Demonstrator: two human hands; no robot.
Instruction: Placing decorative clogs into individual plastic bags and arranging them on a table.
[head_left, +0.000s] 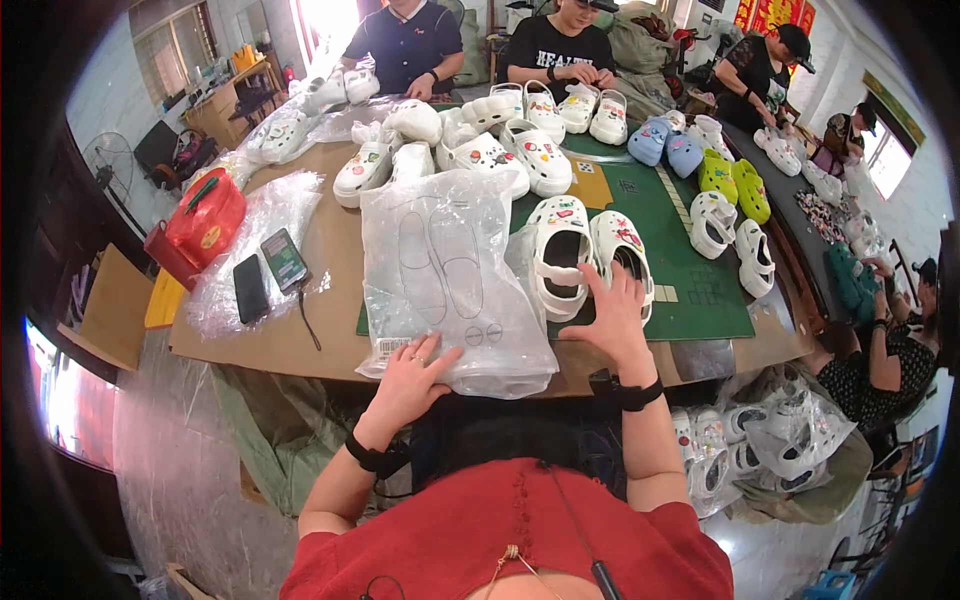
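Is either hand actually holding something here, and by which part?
Nothing is gripped. The left hand lies flat on the near edge of the clear plastic bag; the right hand rests on the heel of a white clog.

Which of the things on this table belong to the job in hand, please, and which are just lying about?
In hand:
- left hand on the stack of clear plastic bags
- right hand at the pair of white decorated clogs

Lying about:
- two black phones
- red plastic case
- green clogs
- blue clogs
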